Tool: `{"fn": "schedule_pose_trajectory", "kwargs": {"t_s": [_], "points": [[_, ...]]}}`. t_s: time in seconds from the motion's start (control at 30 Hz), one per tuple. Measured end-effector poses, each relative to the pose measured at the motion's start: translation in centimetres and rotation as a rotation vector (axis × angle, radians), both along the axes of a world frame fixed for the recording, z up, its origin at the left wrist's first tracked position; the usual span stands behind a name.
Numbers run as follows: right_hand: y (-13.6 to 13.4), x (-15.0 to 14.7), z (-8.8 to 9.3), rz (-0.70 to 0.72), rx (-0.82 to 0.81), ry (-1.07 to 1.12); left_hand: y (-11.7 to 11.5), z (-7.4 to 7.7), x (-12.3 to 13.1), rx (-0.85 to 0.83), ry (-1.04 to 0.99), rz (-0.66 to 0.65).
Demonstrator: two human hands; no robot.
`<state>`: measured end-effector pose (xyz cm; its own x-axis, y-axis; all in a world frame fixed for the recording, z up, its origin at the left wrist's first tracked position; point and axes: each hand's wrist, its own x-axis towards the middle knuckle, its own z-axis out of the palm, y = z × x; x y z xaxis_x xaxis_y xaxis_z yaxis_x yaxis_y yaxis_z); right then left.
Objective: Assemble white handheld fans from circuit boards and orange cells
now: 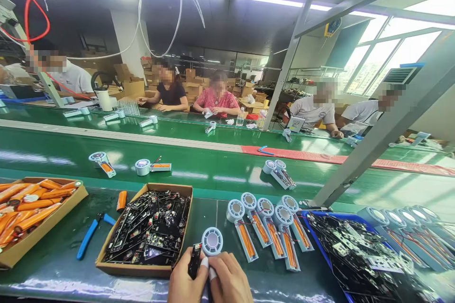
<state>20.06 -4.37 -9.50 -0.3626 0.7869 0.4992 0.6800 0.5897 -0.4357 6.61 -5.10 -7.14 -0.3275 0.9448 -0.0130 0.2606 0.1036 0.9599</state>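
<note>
My left hand [188, 277] is closed on a small black circuit board [195, 260], held upright between thumb and fingers. Just beyond my fingertips is the round, light blue head of a fan housing [212, 240] with a grey disc at its centre. Its lower part is hidden by my hands. My right hand [229, 277] is closed at the near edge of this head, its fingers bent together; what they pinch is hidden. White covers wrap the tips of both thumbs. Left of my hands, a cardboard tray [142, 270] holds many black circuit boards [152, 227].
Several fan housings with orange cells [273, 227] lie to the right, beside a blue tray [329, 258] of boards. At left are blue cutters [88, 236] and a box of orange cells [35, 201]. A green conveyor [213, 165] and slanted metal post [384, 128] stand beyond; people sit across.
</note>
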Motion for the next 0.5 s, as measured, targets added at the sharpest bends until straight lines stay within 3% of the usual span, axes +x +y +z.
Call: {"fn": "schedule_pose_trajectory", "kwargs": {"t_s": [0.3, 0.4, 0.5], "points": [[0.6, -0.2, 0.3, -0.016, 0.355, -0.015, -0.2, 0.9, -0.2, -0.011, -0.009, 0.003], [0.7, 0.2, 1.9, 0.024, 0.319, -0.141, -0.7, -0.2, -0.5, -0.015, -0.009, 0.043], [0.8, 0.6, 3.5, 0.048, 0.26, -0.209, -1.6, -2.4, -0.7, -0.009, -0.054, 0.068]]}}
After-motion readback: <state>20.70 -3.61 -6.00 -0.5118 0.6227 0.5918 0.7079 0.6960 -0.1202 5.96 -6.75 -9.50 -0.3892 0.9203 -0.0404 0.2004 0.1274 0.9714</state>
